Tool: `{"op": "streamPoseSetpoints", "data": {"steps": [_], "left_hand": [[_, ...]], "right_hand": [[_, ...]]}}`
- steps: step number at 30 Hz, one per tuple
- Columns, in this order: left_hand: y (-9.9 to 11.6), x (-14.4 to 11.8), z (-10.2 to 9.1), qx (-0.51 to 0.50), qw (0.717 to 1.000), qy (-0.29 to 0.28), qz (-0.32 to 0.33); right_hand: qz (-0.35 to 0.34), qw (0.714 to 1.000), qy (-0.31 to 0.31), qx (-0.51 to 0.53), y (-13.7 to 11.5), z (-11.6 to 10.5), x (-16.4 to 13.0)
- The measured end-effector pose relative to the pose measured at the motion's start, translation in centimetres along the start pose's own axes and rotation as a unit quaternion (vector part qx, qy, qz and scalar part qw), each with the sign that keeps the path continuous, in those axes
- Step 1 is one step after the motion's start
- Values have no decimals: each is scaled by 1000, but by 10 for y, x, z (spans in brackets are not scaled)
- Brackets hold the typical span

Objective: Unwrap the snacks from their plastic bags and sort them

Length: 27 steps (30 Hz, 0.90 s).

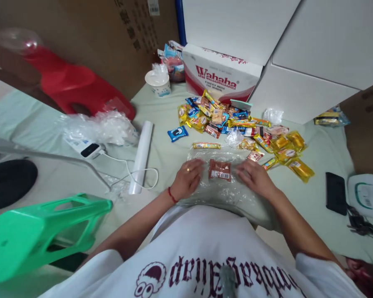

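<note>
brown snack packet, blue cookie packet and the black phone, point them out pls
brown snack packet (pixel 219 170), head view, middle of its wrapper
blue cookie packet (pixel 177 133), head view, centre of its face
black phone (pixel 336 193), head view, middle of its dark screen

Snack packet (pixel 219 170) between hands, on bag (pixel 226 192)

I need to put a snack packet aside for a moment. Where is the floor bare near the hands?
Bare patches lie between the white roll and the clear bag, around the blue packet, and between the yellow packets and the black phone. The snack pile is crowded.
</note>
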<state>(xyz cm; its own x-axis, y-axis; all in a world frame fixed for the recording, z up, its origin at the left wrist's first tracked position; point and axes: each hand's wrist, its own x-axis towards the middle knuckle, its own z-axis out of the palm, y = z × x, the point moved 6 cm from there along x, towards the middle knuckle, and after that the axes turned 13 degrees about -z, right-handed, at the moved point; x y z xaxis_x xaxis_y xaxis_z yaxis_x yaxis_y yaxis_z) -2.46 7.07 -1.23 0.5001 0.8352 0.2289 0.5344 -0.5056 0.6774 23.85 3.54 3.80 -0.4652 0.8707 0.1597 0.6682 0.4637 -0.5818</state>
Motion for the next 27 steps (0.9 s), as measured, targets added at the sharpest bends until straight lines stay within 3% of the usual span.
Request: {"op": "streamPoseSetpoints", "data": {"steps": [4,8,12,16,19,23,27], "left_hand": [[2,-39,-2,2,986,-143,85],[-10,-49,-2,26,976,-198,83],[-11,-35,-9,-60,973,-219,31],[-23,-6,-19,-134,957,-218,-134],[-38,22,-20,-83,954,-176,-230],[-56,55,-19,75,957,-44,-279],[-56,58,-39,112,950,106,-272]], "right_hand": [[-62,994,-81,27,-23,24,-68],[-32,999,-27,16,-22,52,-104],[-6,997,-22,79,-16,47,-91],[58,991,-49,109,6,17,-53],[114,990,-61,63,32,0,-19],[183,964,-127,-143,59,-9,21],[115,957,-96,-248,49,-12,60]]}}
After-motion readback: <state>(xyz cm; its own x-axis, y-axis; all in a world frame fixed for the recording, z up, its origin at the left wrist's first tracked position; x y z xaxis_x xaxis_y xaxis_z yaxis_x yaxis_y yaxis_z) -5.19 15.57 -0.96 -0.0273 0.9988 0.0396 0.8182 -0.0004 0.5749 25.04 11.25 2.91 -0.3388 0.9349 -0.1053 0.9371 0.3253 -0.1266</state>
